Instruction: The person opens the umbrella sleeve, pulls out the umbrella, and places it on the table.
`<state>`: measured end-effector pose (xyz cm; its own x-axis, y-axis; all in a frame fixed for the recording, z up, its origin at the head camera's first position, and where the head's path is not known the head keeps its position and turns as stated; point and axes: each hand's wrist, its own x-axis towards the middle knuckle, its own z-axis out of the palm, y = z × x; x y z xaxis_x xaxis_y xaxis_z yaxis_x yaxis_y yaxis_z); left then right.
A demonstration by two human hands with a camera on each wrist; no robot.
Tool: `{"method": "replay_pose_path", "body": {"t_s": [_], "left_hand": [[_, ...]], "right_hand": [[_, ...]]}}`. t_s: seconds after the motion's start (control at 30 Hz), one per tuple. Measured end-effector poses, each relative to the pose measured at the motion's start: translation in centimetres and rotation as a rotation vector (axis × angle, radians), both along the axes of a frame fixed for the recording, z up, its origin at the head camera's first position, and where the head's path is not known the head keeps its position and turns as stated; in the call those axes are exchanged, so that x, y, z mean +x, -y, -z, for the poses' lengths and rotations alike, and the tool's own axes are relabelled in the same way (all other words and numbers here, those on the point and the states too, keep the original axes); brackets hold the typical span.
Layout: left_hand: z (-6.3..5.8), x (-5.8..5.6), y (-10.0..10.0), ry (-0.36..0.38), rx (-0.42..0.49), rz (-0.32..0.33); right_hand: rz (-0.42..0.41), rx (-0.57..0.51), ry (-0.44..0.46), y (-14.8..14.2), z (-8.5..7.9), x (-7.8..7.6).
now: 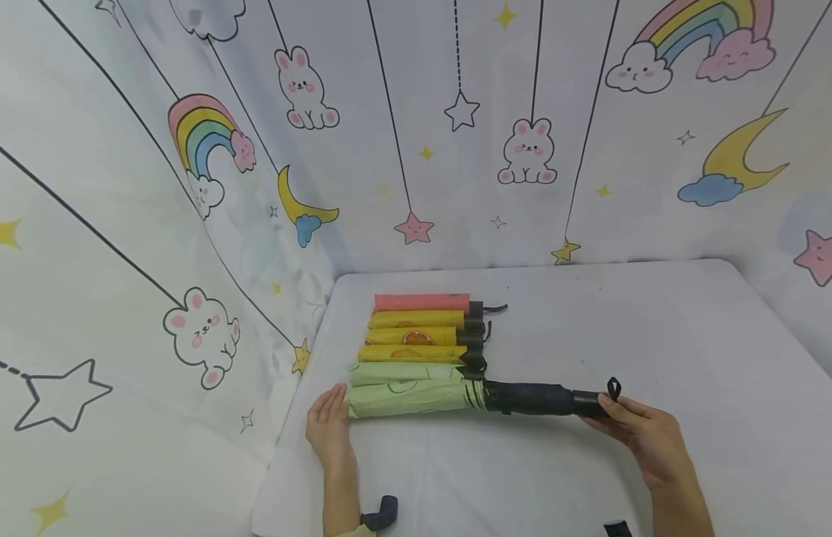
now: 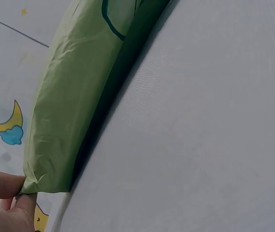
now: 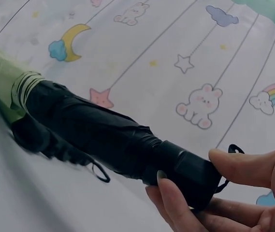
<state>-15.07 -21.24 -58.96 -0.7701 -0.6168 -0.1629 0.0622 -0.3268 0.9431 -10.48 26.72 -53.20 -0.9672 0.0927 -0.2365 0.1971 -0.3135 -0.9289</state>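
A folded black umbrella (image 1: 530, 397) lies crosswise near the front of the row, partly out of its light green sleeve (image 1: 409, 399). My left hand (image 1: 331, 425) pinches the sleeve's left corner; in the left wrist view the thumb and finger (image 2: 2, 184) meet on the fabric. My right hand (image 1: 647, 432) grips the black handle (image 1: 586, 403) at the other end, thumb on one side and fingers on the other. A small wrist loop (image 1: 613, 388) sticks up from the handle. The umbrella's far left part is hidden inside the sleeve.
Just behind lie another light green sleeved umbrella (image 1: 405, 372), several yellow ones with fruit prints (image 1: 416, 337) and a red one (image 1: 422, 302), side by side on the white table (image 1: 630, 321). Printed curtains (image 1: 456, 186) stand along the back and left.
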Motion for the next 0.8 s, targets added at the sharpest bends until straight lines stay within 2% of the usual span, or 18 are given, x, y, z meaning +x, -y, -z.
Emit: {"method": "replay_pose_path", "body": {"t_s": [0.3,0.57,0.8], "left_hand": [[-0.1,0.1,0.0,0.018,-0.006,0.005],[-0.1,0.2,0.0,0.023,-0.017,0.01],[-0.2,0.3,0.1,0.017,-0.003,0.007]], "right_hand": [[0.015,-0.035,-0.022,-0.9,-0.1,0.3],[-0.005,-0.071,-0.052,-1.8,0.2,0.6],[-0.024,-0.057,-0.044,-3.0,0.5,0.7]]}}
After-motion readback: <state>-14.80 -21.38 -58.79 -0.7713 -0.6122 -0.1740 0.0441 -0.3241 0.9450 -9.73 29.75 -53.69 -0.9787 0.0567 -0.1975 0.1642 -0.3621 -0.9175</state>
